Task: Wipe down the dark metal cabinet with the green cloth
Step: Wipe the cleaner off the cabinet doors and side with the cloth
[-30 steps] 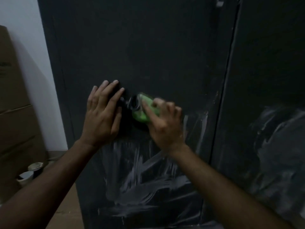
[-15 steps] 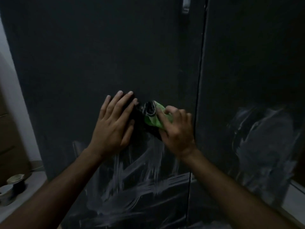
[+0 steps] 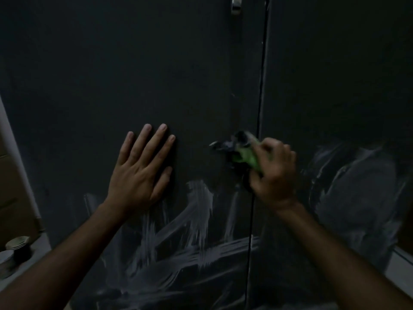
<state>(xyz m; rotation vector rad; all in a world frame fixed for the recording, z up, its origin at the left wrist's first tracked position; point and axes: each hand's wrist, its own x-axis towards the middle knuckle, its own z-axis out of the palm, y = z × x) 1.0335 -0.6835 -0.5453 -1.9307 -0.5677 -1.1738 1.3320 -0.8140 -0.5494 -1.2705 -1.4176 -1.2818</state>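
Cabinet (image 3: 156,63) fills nearly everything I can see from the head camera, two dark doors meeting at a thin vertical seam (image 3: 260,97) right of centre. My left hand (image 3: 143,171) lies flat on the left door, palm down, fingers spread wide and holding nothing. My right hand (image 3: 273,171) is closed around the green cloth (image 3: 244,157), bunched up and pressed against the handle (image 3: 228,145), which sits on the left door just beside the seam; the hand itself is blurred, so I cannot tell how tightly the fingers grip. Pale smears (image 3: 192,231) streak the lower part of the left door below both hands, and a broader cloudy patch (image 3: 357,186) covers the lower part of the right door. A small bright metal fitting (image 3: 236,5) shows at the top edge of the left door, near the seam. At the bottom left corner, beside the cabinet, a dark round tin (image 3: 19,247) stands on a pale ledge (image 3: 38,253).
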